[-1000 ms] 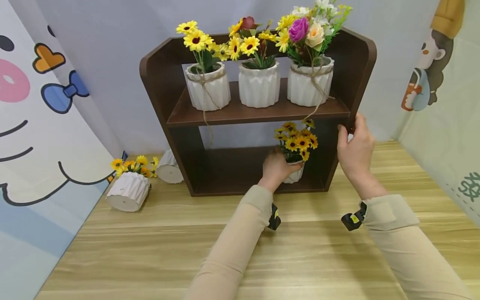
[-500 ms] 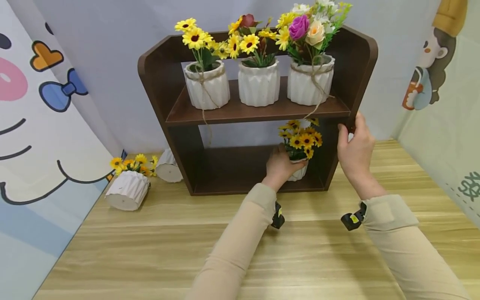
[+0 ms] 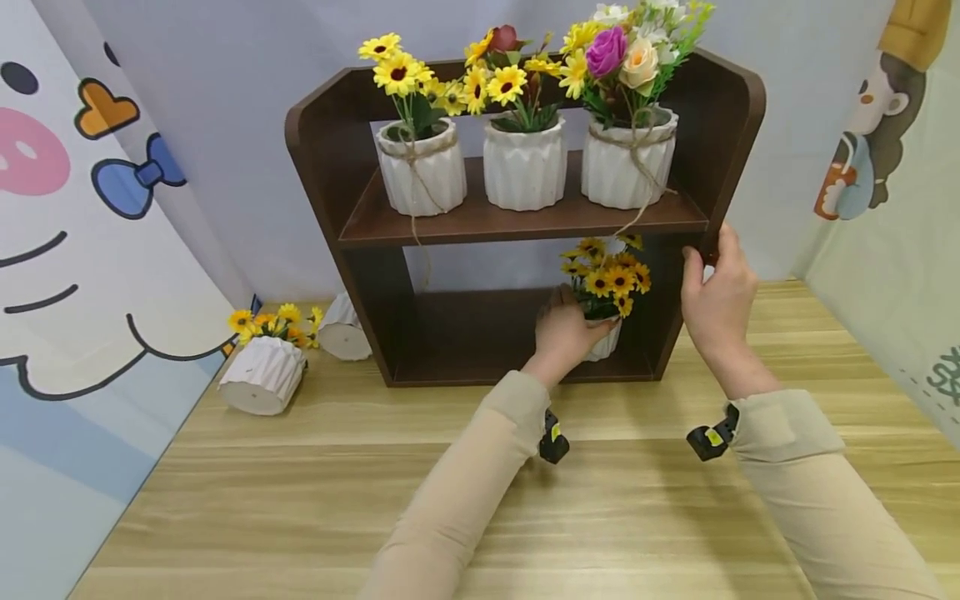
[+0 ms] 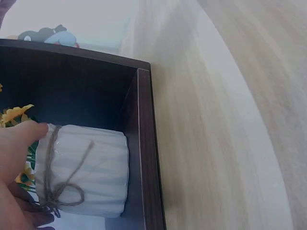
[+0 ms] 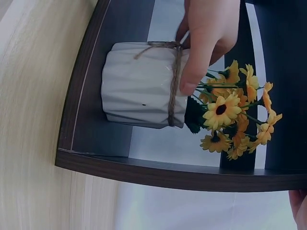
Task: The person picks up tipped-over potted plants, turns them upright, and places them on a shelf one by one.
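On the right of the lower shelf stands a white ribbed flowerpot [image 5: 139, 86] with yellow-orange artificial sunflowers and twine round its rim. My left hand [image 3: 562, 329] grips this pot at the rim, thumb on the near side and fingers behind, as the left wrist view shows around the white pot [image 4: 91, 167]. My right hand [image 3: 720, 296] holds the right side panel of the dark brown two-tier shelf [image 3: 525, 223], thumb on the front edge and fingers on the outer face. In the right wrist view only a sliver of the right hand [image 5: 300, 211] shows.
Three white flowerpots stand on the upper shelf: one with yellow daisies [image 3: 423, 175], one with mixed flowers [image 3: 525, 167], one with roses [image 3: 628, 162]. Left of the shelf, a pot with yellow flowers [image 3: 262, 375] and another white pot [image 3: 345, 329] lie tipped on the wooden table [image 3: 300, 500].
My left hand has moved the sunflower pot slightly right on the lower shelf, toward the side panel. The right hand has kept its hold on the panel. The head view has shifted slightly.
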`<state>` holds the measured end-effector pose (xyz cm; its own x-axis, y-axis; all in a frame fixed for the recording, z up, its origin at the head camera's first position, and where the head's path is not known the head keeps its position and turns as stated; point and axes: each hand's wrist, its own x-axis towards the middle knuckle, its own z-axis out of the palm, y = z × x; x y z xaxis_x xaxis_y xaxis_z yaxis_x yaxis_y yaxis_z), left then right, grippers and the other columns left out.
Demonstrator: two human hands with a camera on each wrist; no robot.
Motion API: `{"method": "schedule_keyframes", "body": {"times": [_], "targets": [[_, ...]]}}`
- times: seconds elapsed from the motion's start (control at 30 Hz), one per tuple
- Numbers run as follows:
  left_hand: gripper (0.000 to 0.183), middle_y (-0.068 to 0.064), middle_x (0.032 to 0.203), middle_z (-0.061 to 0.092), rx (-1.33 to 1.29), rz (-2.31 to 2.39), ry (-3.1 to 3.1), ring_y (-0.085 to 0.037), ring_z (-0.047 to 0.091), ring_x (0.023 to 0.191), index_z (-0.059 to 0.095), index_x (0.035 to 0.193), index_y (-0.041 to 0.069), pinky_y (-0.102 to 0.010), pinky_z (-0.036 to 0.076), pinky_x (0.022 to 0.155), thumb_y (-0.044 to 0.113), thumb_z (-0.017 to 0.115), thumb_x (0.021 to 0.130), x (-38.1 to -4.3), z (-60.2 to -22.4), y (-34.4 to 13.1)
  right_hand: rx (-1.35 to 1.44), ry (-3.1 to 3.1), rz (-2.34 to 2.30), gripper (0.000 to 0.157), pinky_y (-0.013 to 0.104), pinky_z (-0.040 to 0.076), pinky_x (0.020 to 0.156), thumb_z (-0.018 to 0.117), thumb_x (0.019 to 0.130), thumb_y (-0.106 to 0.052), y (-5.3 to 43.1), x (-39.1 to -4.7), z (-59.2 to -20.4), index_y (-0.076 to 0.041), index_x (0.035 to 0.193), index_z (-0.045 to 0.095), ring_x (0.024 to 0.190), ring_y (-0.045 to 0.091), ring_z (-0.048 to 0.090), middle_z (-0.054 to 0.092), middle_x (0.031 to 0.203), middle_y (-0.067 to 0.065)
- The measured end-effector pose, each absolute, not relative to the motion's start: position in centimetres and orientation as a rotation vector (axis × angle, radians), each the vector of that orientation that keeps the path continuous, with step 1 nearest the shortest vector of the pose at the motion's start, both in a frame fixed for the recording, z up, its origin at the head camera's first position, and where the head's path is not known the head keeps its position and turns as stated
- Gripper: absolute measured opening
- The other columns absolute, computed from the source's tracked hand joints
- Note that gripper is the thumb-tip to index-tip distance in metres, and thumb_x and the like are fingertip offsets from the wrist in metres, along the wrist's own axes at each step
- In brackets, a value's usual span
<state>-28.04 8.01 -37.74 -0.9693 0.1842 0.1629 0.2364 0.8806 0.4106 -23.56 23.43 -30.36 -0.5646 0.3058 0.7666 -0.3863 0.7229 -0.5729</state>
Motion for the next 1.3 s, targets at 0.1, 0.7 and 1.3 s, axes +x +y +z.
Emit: {"method": "schedule_keyframes", "body": {"times": [0.1, 0.7, 1.3], "targets": [[0.085, -0.017, 0.142, 0.034, -0.349, -0.673, -2.897, -0.028, 0.043, 0.124, 0.025, 0.141, -0.002, -0.035, 0.038, 0.1, 0.053, 0.054, 0.084, -27.1, -37.0, 7.7, 0.055, -1.97, 0.909, 0.026, 0.046, 0.042, 0.073, 0.052, 0.09, -0.008, 23.4, -23.6, -30.4, 0.005, 0.112, 0.052, 0.085, 0.037, 0.057, 0.06, 0.095, 0.025], [0.056, -0.011, 0.124, 0.054, -0.331, -0.934, -2.801, -0.026, 0.059, 0.099, 0.046, 0.132, 0.009, -0.04, 0.05, 0.077, 0.04, 0.058, 0.087, -24.5, -36.8, 3.0, 0.037, -1.976, 0.928, 0.028, 0.044, 0.044, 0.073, 0.052, 0.09, -0.011, 23.5, -23.7, -30.6, 0.002, 0.115, 0.052, 0.087, 0.035, 0.058, 0.06, 0.097, 0.024], [0.043, -0.01, 0.117, 0.058, -0.293, -0.571, -2.774, -0.026, 0.059, 0.099, 0.058, 0.12, 0.009, -0.039, 0.049, 0.081, 0.036, 0.06, 0.086, -22.3, -36.0, -2.9, 0.06, -1.965, 0.909, 0.028, 0.044, 0.042, 0.072, 0.053, 0.09, -0.011, 23.4, -23.7, -30.5, 0.001, 0.115, 0.052, 0.084, 0.036, 0.058, 0.059, 0.095, 0.025]]}}
